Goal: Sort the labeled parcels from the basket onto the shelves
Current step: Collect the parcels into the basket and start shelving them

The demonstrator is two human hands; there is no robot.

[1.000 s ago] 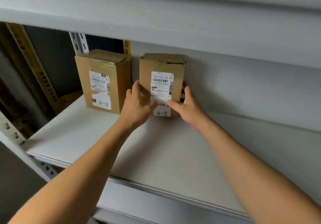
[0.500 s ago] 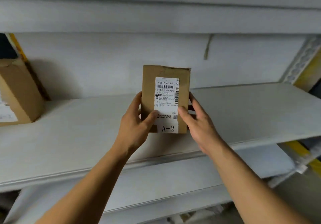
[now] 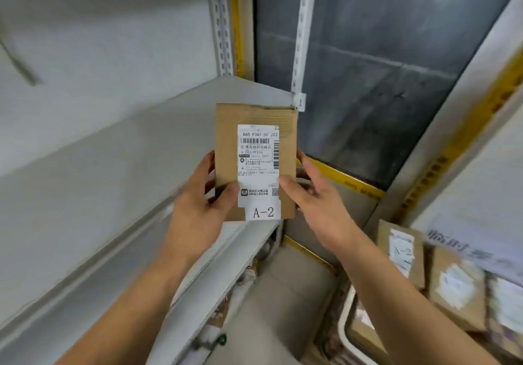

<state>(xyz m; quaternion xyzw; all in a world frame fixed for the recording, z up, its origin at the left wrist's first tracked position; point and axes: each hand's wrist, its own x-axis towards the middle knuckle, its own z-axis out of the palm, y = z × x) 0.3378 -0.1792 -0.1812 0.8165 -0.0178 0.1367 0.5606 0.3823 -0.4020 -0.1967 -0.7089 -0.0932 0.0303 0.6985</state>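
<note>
A small brown cardboard parcel (image 3: 256,163) with a white shipping label marked A-2 stands upright in the air, held between both hands in front of the right end of a pale grey metal shelf (image 3: 119,149). The left hand (image 3: 198,209) grips its lower left edge, thumb across the label. The right hand (image 3: 314,194) holds the right edge, thumb on the front. More labelled cardboard parcels (image 3: 452,279) sit low at the right, blurred.
</note>
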